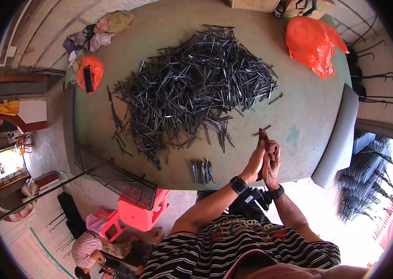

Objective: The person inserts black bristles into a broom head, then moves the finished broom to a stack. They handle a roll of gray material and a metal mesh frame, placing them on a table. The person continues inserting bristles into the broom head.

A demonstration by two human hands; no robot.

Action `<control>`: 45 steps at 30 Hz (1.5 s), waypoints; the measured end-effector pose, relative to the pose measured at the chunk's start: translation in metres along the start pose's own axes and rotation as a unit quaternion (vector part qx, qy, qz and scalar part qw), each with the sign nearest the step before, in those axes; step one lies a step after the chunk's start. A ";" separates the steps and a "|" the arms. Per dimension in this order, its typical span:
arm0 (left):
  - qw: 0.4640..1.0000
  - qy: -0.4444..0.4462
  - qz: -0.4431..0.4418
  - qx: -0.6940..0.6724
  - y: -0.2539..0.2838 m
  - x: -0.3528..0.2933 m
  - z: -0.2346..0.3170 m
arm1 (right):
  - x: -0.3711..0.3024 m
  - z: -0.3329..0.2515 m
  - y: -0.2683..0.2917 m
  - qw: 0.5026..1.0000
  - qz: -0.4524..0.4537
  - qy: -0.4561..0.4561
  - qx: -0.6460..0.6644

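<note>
My left hand (253,163) and my right hand (271,162) are pressed together above the near right part of the greenish table (294,107). Their fingers are closed against each other, and what lies between them, if anything, is hidden. A thin dark stick (265,129) shows just beyond the fingertips; whether it is held or lies on the table I cannot tell. To the left, a small row of short black sticks (201,172) lies side by side at the near edge. A large loose pile of slim, shiny black sticks (192,83) spreads over the table's middle.
A red plastic bag (313,44) stands far right; another red bag (95,67) with a black object lies left. Crumpled cloths (108,30) lie far left. A black mesh rack (117,176) and red stool (143,211) stand near left. A person (89,251) sits below.
</note>
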State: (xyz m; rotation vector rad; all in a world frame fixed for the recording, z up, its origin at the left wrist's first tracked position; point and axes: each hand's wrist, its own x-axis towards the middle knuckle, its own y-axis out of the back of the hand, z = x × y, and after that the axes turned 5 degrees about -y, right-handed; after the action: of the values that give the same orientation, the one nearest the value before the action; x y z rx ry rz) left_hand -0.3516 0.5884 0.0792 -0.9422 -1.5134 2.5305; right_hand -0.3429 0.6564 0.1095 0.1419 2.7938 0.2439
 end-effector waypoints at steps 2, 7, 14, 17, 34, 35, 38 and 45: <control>0.999 0.028 0.002 0.028 -0.021 -0.019 0.022 | 0.009 -0.003 0.002 0.999 -0.005 0.033 0.022; 0.910 0.043 -0.177 0.373 -0.013 -0.049 0.025 | 0.049 0.014 0.058 0.981 0.083 -0.002 -0.176; 0.778 -0.163 0.101 0.598 0.052 -0.044 0.130 | 0.112 0.094 0.144 0.785 -0.095 0.015 -0.612; 0.737 -0.192 0.213 0.612 0.072 -0.044 0.217 | 0.193 0.081 0.114 0.856 0.006 0.159 -0.493; 0.790 -0.172 0.464 0.361 0.195 -0.081 0.284 | 0.431 -0.013 -0.123 0.837 -0.033 0.015 -0.545; 0.782 -0.197 0.466 0.365 0.211 -0.085 0.285 | 0.442 -0.010 -0.120 0.843 -0.040 0.035 -0.536; 0.643 -0.232 0.551 0.478 0.276 -0.105 0.289 | 0.461 -0.013 -0.121 0.868 -0.153 0.017 -0.473; 0.536 0.042 0.683 0.494 0.348 -0.134 0.316 | 0.427 -0.037 -0.150 0.856 -0.181 -0.061 -0.480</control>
State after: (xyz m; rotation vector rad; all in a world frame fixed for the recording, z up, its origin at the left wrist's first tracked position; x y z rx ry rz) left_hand -0.3162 0.1141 -0.0339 -2.1923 1.4792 2.8807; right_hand -0.7668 0.5576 -0.0192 -0.5728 2.1824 1.3976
